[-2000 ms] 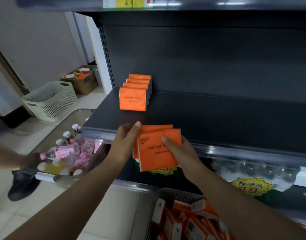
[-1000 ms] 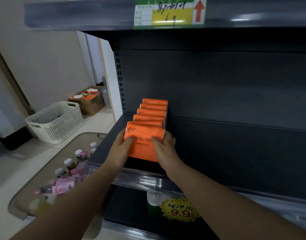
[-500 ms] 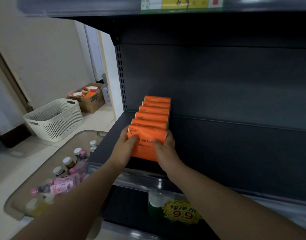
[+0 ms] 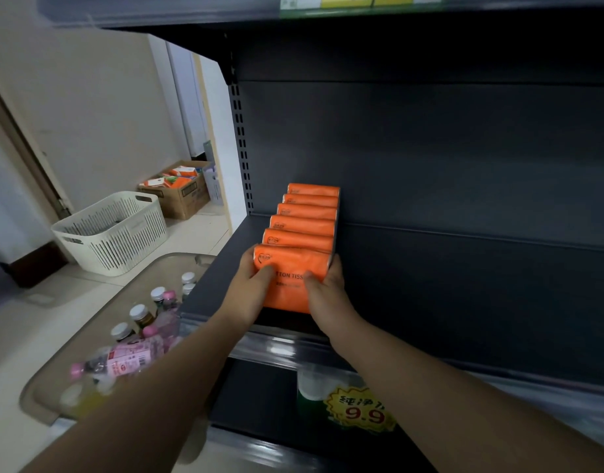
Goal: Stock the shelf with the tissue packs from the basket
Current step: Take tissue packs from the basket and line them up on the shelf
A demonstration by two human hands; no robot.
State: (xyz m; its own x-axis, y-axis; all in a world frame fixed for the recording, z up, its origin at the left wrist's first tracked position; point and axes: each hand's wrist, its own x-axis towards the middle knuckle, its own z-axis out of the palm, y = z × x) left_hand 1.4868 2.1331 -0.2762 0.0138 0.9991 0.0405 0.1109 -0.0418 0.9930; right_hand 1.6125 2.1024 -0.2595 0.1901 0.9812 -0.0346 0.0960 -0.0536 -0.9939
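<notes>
Head view: a white plastic basket (image 4: 112, 233) and brown cardboard box (image 4: 182, 198) are seen far left, capped bottles (image 4: 138, 331) near left. On the dark grey metal shelf (image 4: 464, 302), the nearest orange tissue pack (image 4: 292, 288) of an upright row (image 4: 307, 216) is gripped by left hand (image 4: 251, 297) and right hand (image 4: 327, 297), thumbs on its face.

Down-left of my left hand (image 4: 249, 295) capped bottles (image 4: 133, 353) crowd a beige tray (image 4: 89, 319); a cardboard box (image 4: 182, 198) sits far beyond, a yellow price tag (image 4: 360, 407) below.
</notes>
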